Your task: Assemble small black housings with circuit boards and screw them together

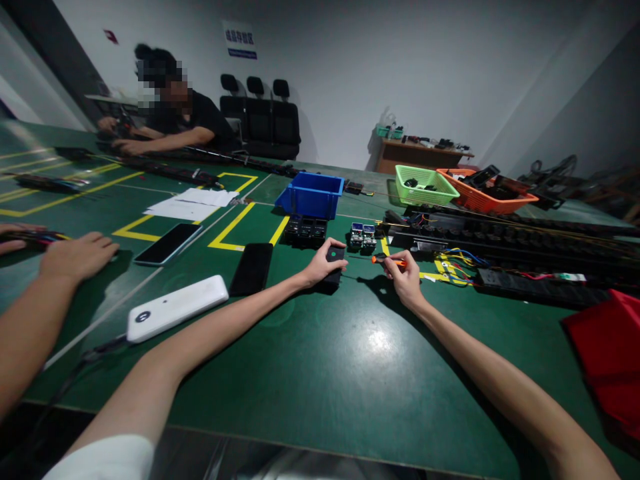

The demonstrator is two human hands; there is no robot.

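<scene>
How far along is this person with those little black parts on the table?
Done: can't tell. In hand: the left hand presses on a small black block; the right hand grips an orange screwdriver. Left: more black blocks wait by the blue bin.

Your small black socket module sits upright on the green table (top face toward the camera). Just beside it, your orange-handled screwdriver lies level, pointing at it.

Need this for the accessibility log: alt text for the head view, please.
At a green worktable, the left hand grips a small black block while the right hand holds an orange screwdriver beside it. A co-worker's hand rests at far left; a blue bin stands behind.
</scene>
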